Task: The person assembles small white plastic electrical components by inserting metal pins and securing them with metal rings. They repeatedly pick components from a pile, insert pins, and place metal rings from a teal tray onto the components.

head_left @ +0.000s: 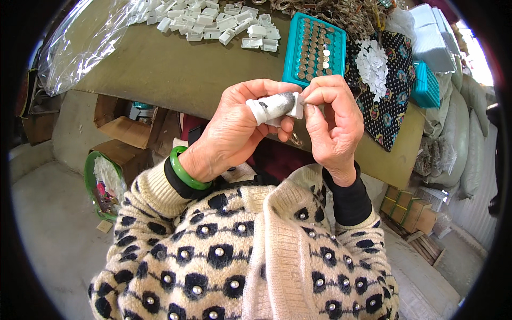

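Note:
My left hand [232,130] and my right hand [333,120] meet in front of my chest, over the near edge of the table. A smudged white cot covers my left thumb [272,106]. Between that thumb and my right fingertips sits a small white plastic piece [296,105], pinched by both hands. A green bangle [184,170] circles my left wrist. Behind the hands lies a teal tray [314,50] filled with rows of small round metal discs.
A heap of white plastic pieces [213,21] lies at the table's far side, beside a clear plastic bag [80,42]. A patterned dark cloth [386,90] holds white bits. Cardboard boxes [128,133] and a green basket [101,184] stand on the floor at left, sacks [458,133] at right.

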Motion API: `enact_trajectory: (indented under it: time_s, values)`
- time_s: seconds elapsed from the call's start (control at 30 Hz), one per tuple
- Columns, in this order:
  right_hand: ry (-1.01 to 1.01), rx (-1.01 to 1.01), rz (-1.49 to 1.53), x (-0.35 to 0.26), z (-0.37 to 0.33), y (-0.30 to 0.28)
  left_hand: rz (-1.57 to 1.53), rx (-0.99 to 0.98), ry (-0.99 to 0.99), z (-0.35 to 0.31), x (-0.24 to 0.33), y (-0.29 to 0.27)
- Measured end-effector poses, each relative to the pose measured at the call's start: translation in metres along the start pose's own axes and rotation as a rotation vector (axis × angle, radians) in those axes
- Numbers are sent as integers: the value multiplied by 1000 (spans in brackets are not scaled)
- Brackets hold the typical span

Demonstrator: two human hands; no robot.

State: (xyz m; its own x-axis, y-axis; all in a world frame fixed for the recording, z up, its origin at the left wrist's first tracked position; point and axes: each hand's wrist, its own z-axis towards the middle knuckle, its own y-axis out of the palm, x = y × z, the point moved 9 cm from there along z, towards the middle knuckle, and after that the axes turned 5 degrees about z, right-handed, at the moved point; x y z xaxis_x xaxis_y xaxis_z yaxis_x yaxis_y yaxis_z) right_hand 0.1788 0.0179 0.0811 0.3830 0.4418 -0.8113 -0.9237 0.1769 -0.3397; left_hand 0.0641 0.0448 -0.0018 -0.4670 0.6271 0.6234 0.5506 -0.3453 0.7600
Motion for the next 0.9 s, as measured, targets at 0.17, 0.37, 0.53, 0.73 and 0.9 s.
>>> enact_trajectory:
  time_s: [0.17, 0.37, 0.53, 0.73, 0.9]
  values:
    - [-81, -20, -143, -5, -3, -1, 20, 26, -24, 1, -8, -3]
    - [-63, 3, -81, -18, 0, 0, 107, 95, -15, -5, 14, 2]
    - [91, 43, 55, -7, -7, -9, 587, 195, 486, -28, 129, -11]
    - [210, 56, 172, 11, -15, -16, 1526, 402, 1163, -62, 265, -33]
    - [230, 12, 182, 12, -13, -9, 2512, 609, 815, -33, 321, -88]
